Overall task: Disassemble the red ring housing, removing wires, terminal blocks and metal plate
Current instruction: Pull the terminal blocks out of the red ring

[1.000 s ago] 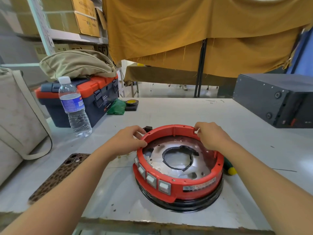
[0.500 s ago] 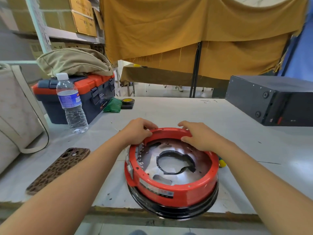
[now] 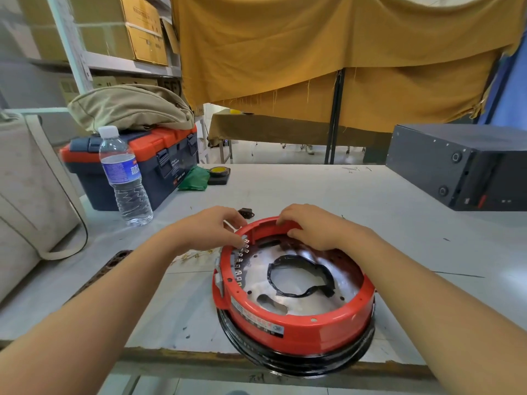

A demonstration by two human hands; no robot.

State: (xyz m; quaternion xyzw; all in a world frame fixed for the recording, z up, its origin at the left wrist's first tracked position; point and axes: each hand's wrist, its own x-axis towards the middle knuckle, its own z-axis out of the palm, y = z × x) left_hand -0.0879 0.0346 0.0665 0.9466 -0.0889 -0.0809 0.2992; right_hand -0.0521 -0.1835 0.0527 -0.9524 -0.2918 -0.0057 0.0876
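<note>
The red ring housing [image 3: 296, 332] sits on a black base ring [image 3: 299, 360] at the table's front edge, partly overhanging it. Inside lies the round metal plate [image 3: 302, 297] with a black-taped wire loop [image 3: 302, 276] around its centre hole. A row of metal terminals [image 3: 239, 266] lines the inner left wall. My left hand [image 3: 211, 229] grips the far-left rim, fingertips by the topmost terminals. My right hand [image 3: 313, 226] holds the far rim, fingers curled over its top edge.
A water bottle [image 3: 124, 178] and an orange-lidded toolbox [image 3: 137, 166] stand at the left, a phone in a leopard case [image 3: 114, 260] under my left forearm. A black metal box [image 3: 462, 169] sits at the right. A small black part [image 3: 246, 213] lies beyond the ring.
The ring has been turned clockwise and pulled toward the table's front edge; the terminal blocks moved from the front to the left side. Both hands shifted along the far rim.
</note>
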